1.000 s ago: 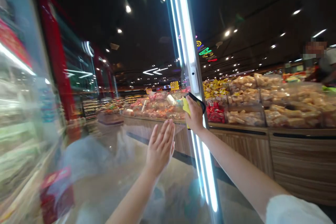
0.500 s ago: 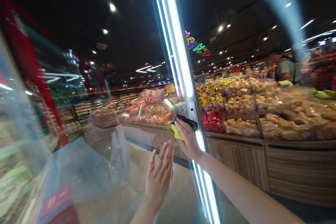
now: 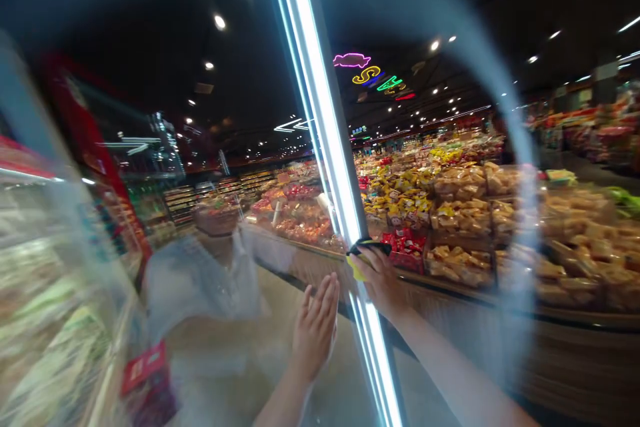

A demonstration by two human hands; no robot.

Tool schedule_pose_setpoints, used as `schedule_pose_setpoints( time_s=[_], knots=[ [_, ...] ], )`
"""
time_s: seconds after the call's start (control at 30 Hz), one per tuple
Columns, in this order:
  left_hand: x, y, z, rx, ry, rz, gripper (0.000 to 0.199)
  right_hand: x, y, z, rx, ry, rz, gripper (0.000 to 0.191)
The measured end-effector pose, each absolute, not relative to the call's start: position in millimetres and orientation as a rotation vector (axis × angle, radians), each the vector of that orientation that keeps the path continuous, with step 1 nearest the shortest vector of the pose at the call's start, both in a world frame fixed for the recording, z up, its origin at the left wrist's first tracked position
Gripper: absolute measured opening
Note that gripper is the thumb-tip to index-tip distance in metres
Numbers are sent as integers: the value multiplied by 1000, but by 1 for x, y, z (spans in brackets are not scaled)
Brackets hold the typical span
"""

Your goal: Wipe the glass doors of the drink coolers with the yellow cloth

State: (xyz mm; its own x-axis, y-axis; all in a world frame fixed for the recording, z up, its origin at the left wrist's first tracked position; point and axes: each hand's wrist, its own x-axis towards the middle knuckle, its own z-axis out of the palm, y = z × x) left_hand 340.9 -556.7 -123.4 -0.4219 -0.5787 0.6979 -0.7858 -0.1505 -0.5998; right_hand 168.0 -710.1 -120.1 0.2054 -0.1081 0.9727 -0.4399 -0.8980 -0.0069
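Observation:
My right hand point(image 3: 383, 283) presses a black-and-yellow cleaning cloth point(image 3: 357, 268) against the bright, tilted door-frame strip point(image 3: 325, 120). Its fingers lie over the cloth and hide part of it. Left of the strip, my left hand point(image 3: 315, 330) is held up with its fingers stretched out and close together, and nothing is in it. It seems to lie against the glass pane point(image 3: 280, 280), though the contact itself is hard to make out. Both forearms reach in from the bottom edge.
Beyond the strip, a wood-fronted counter point(image 3: 575, 353) carries bins of packaged snacks point(image 3: 463, 213). Blurred goods point(image 3: 50, 347) fill the lower left, near a red box point(image 3: 147, 380). Behind them rises a red frame point(image 3: 95, 147). Reflections overlay the glass.
The view has swung, so the strip sits further left at its top. My right hand and the cloth now cover the strip's lit part further across. My left hand stays flat and raised.

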Motion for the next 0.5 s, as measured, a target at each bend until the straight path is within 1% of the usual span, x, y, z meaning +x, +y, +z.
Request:
schedule_pose_setpoints(
  time_s=[0.07, 0.17, 0.23, 0.3, 0.37, 0.5],
  knots=[
    [340, -559, -109, 1576, -1939, 1601, 62, 167, -717, -91, 2238, -468, 1815, 58],
    [337, -563, -89, 1582, -1980, 1588, 64, 170, -730, -18, 2269, -360, 1858, 60],
    [335, -566, -78, 1605, -1958, 1590, 65, 173, -739, 29, 2260, -315, 1914, 57],
    [332, -570, -70, 1638, -1913, 1599, 66, 176, -745, 55, 2247, -282, 1979, 55],
    [330, -573, -64, 1670, -1868, 1619, 66, 176, -745, 48, 2248, -251, 2017, 55],
    [329, -572, -57, 1700, -1837, 1690, 64, 171, -738, -21, 2322, -223, 1958, 60]
  ],
)
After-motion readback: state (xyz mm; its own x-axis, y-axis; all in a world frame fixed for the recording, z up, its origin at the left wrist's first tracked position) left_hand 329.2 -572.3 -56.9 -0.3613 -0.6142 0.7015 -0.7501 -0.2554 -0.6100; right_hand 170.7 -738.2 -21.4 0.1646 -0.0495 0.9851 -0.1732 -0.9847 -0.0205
